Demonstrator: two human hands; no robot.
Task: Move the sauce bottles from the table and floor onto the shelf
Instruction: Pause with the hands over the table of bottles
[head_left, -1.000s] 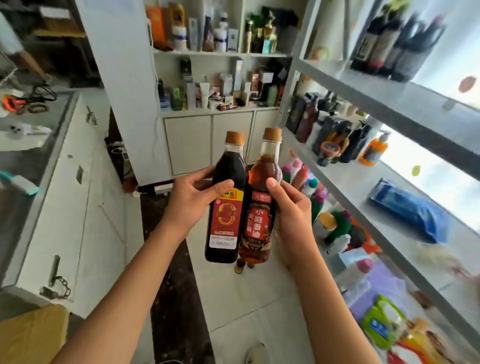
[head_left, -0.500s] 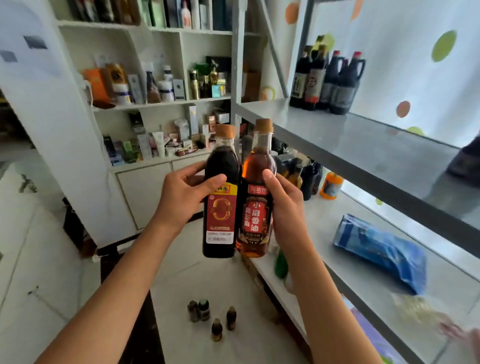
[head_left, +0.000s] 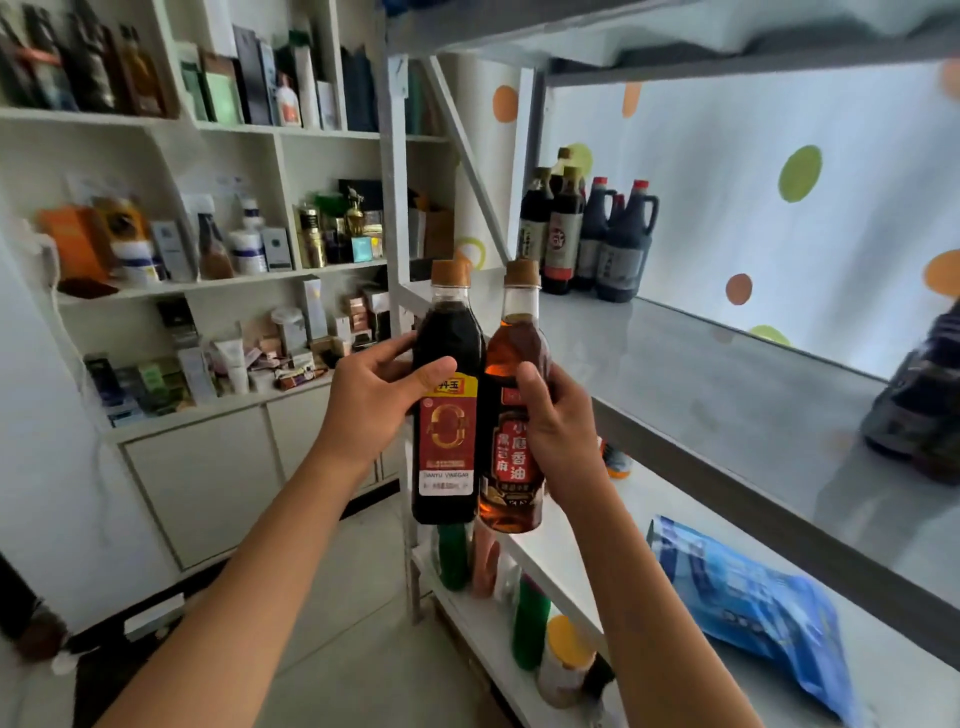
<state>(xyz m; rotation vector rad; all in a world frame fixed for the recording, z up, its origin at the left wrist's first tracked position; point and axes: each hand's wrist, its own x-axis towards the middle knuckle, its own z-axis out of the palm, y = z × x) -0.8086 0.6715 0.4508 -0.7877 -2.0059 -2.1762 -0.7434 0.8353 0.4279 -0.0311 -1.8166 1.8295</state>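
Left hand (head_left: 371, 410) gripping the vinegar bottle (head_left: 447, 410), right hand (head_left: 558, 431) gripping the sesame oil bottle (head_left: 511, 415); both probably heading onto the shelf (head_left: 727, 395) just right of them.

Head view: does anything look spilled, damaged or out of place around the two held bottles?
Nothing spilled or damaged. The vinegar bottle and sesame oil bottle are capped, upright, side by side in the left hand and right hand. A blue bag lies flat on the shelf below.

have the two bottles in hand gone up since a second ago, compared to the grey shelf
Yes. The vinegar bottle and sesame oil bottle have risen: their caps now top the grey shelf, which earlier stood above them.
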